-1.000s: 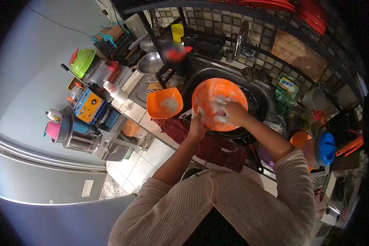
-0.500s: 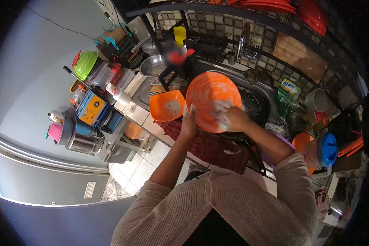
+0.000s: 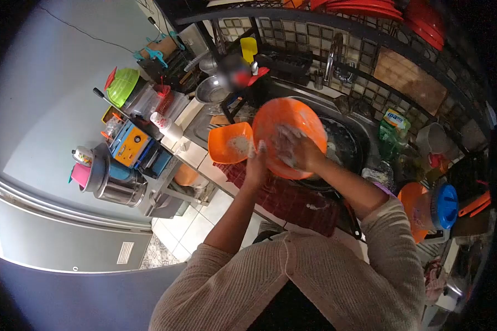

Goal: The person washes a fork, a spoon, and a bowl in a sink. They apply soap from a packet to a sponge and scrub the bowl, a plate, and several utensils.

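Note:
A large orange bowl [image 3: 310, 124] streaked with white suds is held over the sink's front left part. My left hand [image 3: 257, 165] grips its left rim, with the thumb on the near side. Inside the bowl my right hand [image 3: 299, 151] presses on the sudsy surface; its fingers are blurred, and whether they hold anything cannot be seen. Left of it stands a smaller orange square bowl [image 3: 221, 144] with foamy liquid inside. A dark red cloth [image 3: 281, 201] lies on the counter below both bowls.
Behind the bowl are the sink [image 3: 364, 129] and a faucet [image 3: 332, 58]. A green soap bottle [image 3: 392, 129] stands to the right, near a blue-lidded container [image 3: 444, 207]. A metal bowl [image 3: 211, 90] sits at the back left. A black rack crosses above.
My right hand has moved left and up inside the large bowl. The bowl appears slightly tilted compared with before. The whole view has shifted a little.

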